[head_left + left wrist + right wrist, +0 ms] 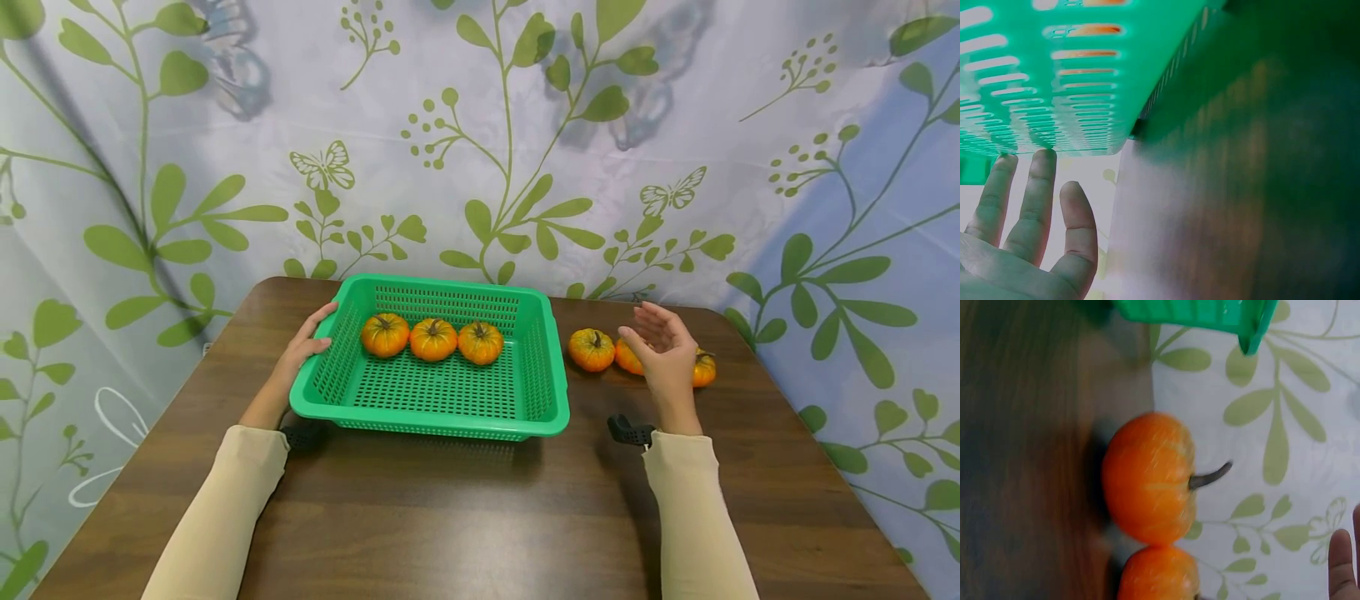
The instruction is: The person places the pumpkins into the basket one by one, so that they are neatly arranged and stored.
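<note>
A green plastic basket [431, 424] with slotted walls stands on the table, and three small orange pumpkins [433, 339] sit in a row inside it. At its left side, my left hand [294, 358] touches the rim; in the left wrist view its fingers [1034, 206] look straight against the outer wall. My right hand [667, 358] is over the pumpkins right of the basket, fingers loosely bent, holding nothing. Beside the basket lies one pumpkin [592, 350], touching a second pumpkin [628, 357] partly behind the hand. A third pumpkin [703, 369] shows past the wrist.
The brown wooden table [465, 517] carries everything. Behind it hangs a pale curtain [420, 183] printed with green leaves and butterflies, close to the table's back edge. Each wrist wears a black device [628, 431].
</note>
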Demonstrator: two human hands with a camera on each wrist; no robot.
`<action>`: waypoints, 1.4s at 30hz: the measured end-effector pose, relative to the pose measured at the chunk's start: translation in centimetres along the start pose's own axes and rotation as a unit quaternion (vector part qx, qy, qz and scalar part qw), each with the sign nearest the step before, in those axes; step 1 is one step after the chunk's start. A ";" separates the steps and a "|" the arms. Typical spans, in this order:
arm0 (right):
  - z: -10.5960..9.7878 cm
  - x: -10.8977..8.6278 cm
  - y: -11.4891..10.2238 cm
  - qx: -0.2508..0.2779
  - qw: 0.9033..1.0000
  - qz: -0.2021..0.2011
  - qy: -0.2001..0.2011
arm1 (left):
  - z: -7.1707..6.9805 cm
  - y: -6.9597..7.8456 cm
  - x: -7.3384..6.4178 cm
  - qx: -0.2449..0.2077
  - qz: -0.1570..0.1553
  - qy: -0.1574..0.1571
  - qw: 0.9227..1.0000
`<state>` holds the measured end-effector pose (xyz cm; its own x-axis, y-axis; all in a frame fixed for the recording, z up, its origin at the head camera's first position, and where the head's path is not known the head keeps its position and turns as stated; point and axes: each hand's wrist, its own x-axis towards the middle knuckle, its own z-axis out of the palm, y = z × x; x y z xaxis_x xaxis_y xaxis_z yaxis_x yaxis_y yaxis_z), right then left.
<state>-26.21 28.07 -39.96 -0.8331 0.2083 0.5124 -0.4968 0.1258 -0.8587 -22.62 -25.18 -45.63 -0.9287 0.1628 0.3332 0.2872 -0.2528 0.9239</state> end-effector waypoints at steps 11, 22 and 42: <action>-2.1 -0.5 1.2 -0.038 0.997 0.000 0.066 | 0.2 0.2 0.1 0.018 -0.023 0.017 0.999; -4.8 -0.7 2.8 -0.029 0.991 0.018 0.127 | 0.0 -0.2 0.0 0.021 -0.012 0.006 1.000; -8.8 -1.3 6.0 0.021 0.968 0.076 0.237 | -0.1 0.0 -0.1 0.024 -0.011 0.007 1.000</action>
<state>-25.97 37.05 -45.76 -0.6969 0.6449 0.3138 -0.3948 0.0204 -0.9185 -22.57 -25.28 -45.68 -0.9384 0.1541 0.3093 0.2762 -0.2034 0.9393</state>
